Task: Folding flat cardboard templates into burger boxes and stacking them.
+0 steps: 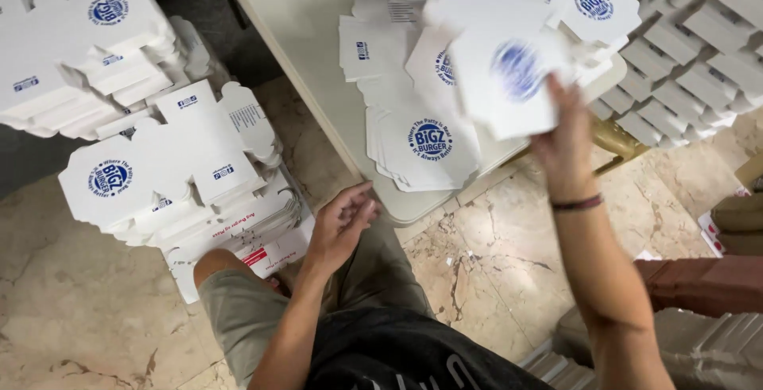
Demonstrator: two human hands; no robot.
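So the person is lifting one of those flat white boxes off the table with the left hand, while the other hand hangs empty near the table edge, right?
Not quite: the head view shows the right hand lifting the flat white box above the table. The empty one near the table edge is the left hand.

From my remote seat I see my right hand (566,145) lifting a flat white carton blank (509,80) with a round blue emblem, blurred, above a loose heap of like blanks (421,139) on the pale table (306,24). Two tall piles of the same white blanks (151,175) stand on the floor at left, and folded white boxes are stacked in rows (699,48) at upper right.
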